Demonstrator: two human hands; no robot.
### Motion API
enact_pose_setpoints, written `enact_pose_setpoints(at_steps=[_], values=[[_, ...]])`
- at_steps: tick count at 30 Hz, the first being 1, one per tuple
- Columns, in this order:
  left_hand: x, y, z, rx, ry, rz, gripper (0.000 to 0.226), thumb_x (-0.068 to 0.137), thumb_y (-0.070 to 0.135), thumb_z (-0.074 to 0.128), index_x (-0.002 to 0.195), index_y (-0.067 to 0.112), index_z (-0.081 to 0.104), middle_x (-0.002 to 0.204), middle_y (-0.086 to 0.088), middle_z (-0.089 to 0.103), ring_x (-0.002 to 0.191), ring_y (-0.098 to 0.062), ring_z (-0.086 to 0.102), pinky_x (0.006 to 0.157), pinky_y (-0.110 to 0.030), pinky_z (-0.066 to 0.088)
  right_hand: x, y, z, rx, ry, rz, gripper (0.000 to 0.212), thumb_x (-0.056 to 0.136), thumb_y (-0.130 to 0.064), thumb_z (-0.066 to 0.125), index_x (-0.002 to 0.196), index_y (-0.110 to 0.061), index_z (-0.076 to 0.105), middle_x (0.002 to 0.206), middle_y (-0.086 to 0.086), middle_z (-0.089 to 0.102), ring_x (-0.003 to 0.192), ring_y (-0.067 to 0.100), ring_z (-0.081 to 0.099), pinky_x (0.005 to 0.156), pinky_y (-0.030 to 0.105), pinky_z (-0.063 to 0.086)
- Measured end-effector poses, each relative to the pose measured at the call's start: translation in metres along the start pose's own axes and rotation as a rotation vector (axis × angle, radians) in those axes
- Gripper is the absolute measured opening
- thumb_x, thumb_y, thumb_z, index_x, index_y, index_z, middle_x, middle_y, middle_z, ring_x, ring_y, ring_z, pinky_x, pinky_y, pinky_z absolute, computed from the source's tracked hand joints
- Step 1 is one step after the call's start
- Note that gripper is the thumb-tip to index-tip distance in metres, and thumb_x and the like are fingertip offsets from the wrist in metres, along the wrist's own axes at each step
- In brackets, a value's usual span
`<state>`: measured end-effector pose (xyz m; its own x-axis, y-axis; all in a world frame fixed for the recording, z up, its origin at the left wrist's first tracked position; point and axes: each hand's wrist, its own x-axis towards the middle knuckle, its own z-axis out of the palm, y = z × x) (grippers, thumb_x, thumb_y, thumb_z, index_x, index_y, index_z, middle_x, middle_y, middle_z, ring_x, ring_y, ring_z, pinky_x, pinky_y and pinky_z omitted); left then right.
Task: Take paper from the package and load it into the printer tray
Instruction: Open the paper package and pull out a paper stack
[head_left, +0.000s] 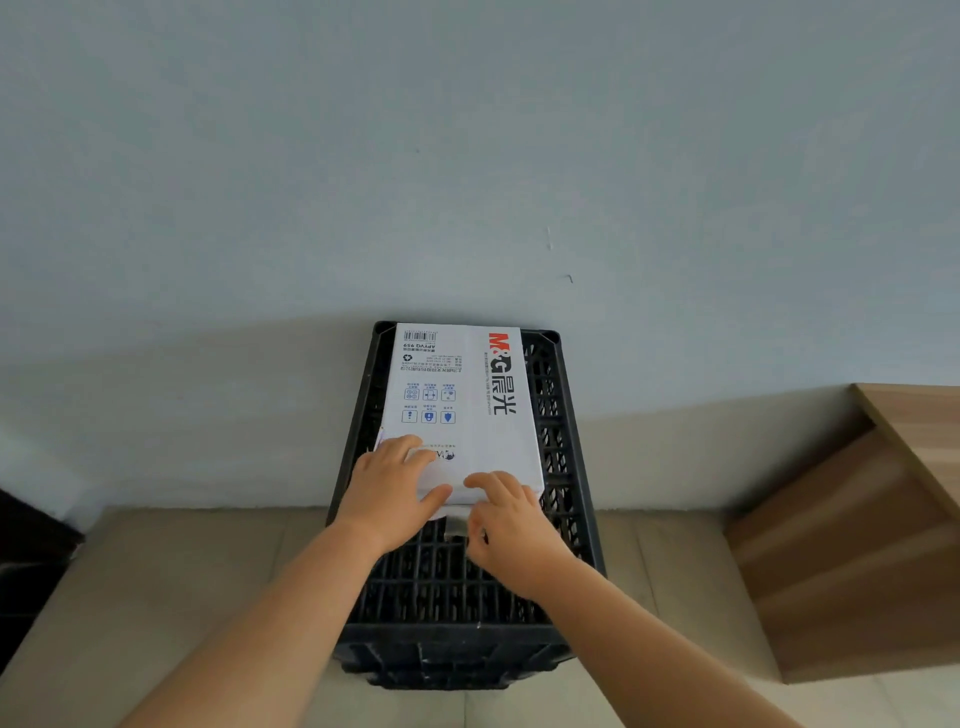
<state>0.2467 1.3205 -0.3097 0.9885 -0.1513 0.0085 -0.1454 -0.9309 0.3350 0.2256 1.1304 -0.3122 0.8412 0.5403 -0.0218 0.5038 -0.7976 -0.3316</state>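
A white paper package (460, 400) with a red and black logo and blue icons lies flat on top of a black plastic crate (556, 467), its far end against the wall. My left hand (387, 488) rests on the package's near left corner, fingers spread, thumb on the near edge. My right hand (511, 525) is at the near right edge, fingertips on the top and the thumb below, where a small flap (456, 525) sticks out. No printer or tray is in view.
The crate stands on a beige tiled floor (182, 597) against a pale blue-grey wall (467, 156). A wooden cabinet (857, 530) stands to the right. A dark object (26, 561) sits at the left edge.
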Motion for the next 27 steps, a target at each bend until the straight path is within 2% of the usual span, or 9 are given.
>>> enact_pose_setpoints(at_steps=[5, 9, 14, 16, 19, 23, 27], values=[[-0.006, 0.006, 0.019, 0.099, -0.054, 0.044, 0.065, 0.087, 0.056, 0.05, 0.143, 0.026, 0.034, 0.158, -0.001, 0.015, 0.146, -0.023, 0.005, 0.119, -0.045, 0.006, -0.018, 0.005, 0.026, -0.073, 0.094, 0.0, 0.017, 0.088, -0.022, 0.055, 0.083, -0.015, 0.069, 0.148, 0.002, 0.041, 0.139, 0.022, 0.03, 0.112, 0.044, 0.03], [-0.007, 0.008, 0.029, 0.15, -0.049, 0.013, 0.069, 0.089, 0.05, 0.052, 0.147, 0.026, 0.023, 0.16, -0.002, 0.007, 0.147, -0.024, -0.002, 0.119, -0.046, 0.001, -0.021, 0.011, 0.032, -0.084, 0.153, -0.047, 0.016, 0.087, -0.025, 0.055, 0.079, -0.018, 0.067, 0.143, 0.003, 0.048, 0.135, 0.022, 0.035, 0.108, 0.043, 0.036], [-0.007, 0.009, 0.033, 0.179, -0.042, -0.006, 0.072, 0.089, 0.049, 0.052, 0.148, 0.026, 0.018, 0.16, -0.004, 0.005, 0.147, -0.025, -0.003, 0.118, -0.045, -0.003, -0.015, 0.018, 0.009, 0.08, 0.193, -0.024, 0.02, 0.087, -0.033, 0.054, 0.1, -0.02, 0.062, 0.142, 0.0, 0.047, 0.136, 0.018, 0.034, 0.113, 0.043, 0.029], [-0.007, 0.008, 0.035, 0.193, -0.031, -0.002, 0.073, 0.088, 0.049, 0.054, 0.148, 0.025, 0.019, 0.16, -0.005, 0.007, 0.147, -0.027, 0.0, 0.118, -0.046, -0.001, -0.008, 0.025, -0.002, 0.083, 0.211, 0.071, 0.033, 0.088, -0.039, 0.055, 0.117, -0.024, 0.056, 0.147, -0.002, 0.04, 0.138, 0.017, 0.03, 0.115, 0.043, 0.025], [-0.007, 0.007, 0.037, 0.176, -0.009, 0.003, 0.074, 0.085, 0.047, 0.06, 0.146, 0.025, 0.025, 0.159, -0.006, 0.014, 0.147, -0.028, 0.006, 0.118, -0.047, 0.001, -0.001, 0.04, -0.007, -0.005, 0.132, 0.201, 0.058, 0.088, -0.046, 0.054, 0.139, -0.027, 0.036, 0.156, -0.001, 0.022, 0.145, 0.02, 0.015, 0.117, 0.042, 0.017], [-0.005, 0.009, 0.035, 0.147, 0.003, 0.005, 0.073, 0.084, 0.047, 0.06, 0.145, 0.027, 0.026, 0.158, -0.004, 0.014, 0.146, -0.027, 0.006, 0.119, -0.047, 0.002, -0.001, 0.053, 0.001, -0.147, 0.068, 0.213, 0.067, 0.09, -0.051, 0.05, 0.147, -0.031, 0.021, 0.161, 0.004, 0.008, 0.148, 0.029, 0.006, 0.118, 0.047, 0.015], [-0.005, 0.009, 0.035, 0.142, -0.011, 0.002, 0.073, 0.085, 0.05, 0.057, 0.146, 0.027, 0.024, 0.159, -0.003, 0.01, 0.146, -0.026, 0.004, 0.12, -0.048, 0.003, -0.008, 0.061, 0.001, -0.163, 0.045, 0.225, 0.067, 0.091, -0.043, 0.055, 0.147, -0.03, 0.02, 0.161, 0.006, 0.008, 0.148, 0.031, 0.005, 0.118, 0.05, 0.016]])
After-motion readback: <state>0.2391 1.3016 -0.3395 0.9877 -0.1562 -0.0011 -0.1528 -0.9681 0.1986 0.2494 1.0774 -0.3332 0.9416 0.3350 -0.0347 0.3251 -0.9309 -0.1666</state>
